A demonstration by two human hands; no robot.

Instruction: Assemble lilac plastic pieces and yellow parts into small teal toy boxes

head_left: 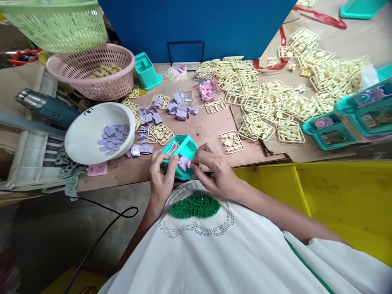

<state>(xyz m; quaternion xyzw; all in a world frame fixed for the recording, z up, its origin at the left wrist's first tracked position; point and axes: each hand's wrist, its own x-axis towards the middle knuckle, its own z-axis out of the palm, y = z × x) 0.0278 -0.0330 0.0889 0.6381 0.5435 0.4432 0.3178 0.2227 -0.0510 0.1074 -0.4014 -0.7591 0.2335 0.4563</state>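
Observation:
My left hand (pixel 163 173) is closed on a small lilac plastic toy part (pixel 183 163), with the thumb on its near side. From the right, the fingertips of my right hand (pixel 213 166) pinch a tiny pink piece (pixel 189 164) against that lilac part. Right behind and under both hands is a teal plastic box (pixel 186 145), open at the top, with a printed card (pixel 173 148) in one compartment. Beyond my left hand lies a cream sprue frame (pixel 160 134). Another cream sprue (pixel 232 141) rests flat beyond my right hand.
A white bowl (pixel 76 136) of lilac pieces stands left, below a pink basket (pixel 88 87). Lilac parts (pixel 182 111) and a bag of pink pieces (pixel 208 89) lie ahead. Cream sprues (pixel 284 98) pile up right, near teal cases (pixel 330 130). A yellow bin (pixel 346 192) sits below the table edge.

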